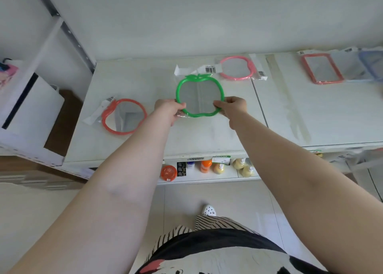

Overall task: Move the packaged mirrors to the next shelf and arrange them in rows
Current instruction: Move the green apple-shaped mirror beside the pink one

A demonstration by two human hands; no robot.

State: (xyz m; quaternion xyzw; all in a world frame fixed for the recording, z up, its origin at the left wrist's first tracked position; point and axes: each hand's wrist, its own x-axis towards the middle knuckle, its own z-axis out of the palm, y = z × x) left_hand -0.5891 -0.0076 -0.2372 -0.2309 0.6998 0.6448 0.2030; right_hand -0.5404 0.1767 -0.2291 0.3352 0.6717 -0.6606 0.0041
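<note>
Barcode stickers (210, 69) sit on the clear wrappers, but their print is too small for me to read. Both my hands hold the green apple-shaped mirror (200, 96) above the white shelf (145, 83): my left hand (169, 110) pinches its lower left rim, my right hand (233, 107) its lower right rim. An orange round mirror (124, 116) lies to the left, a pink one (237, 68) behind. On the right shelf lies a red rectangular mirror (321, 69). Small bottles (219, 168) stand on the shelf below.
</note>
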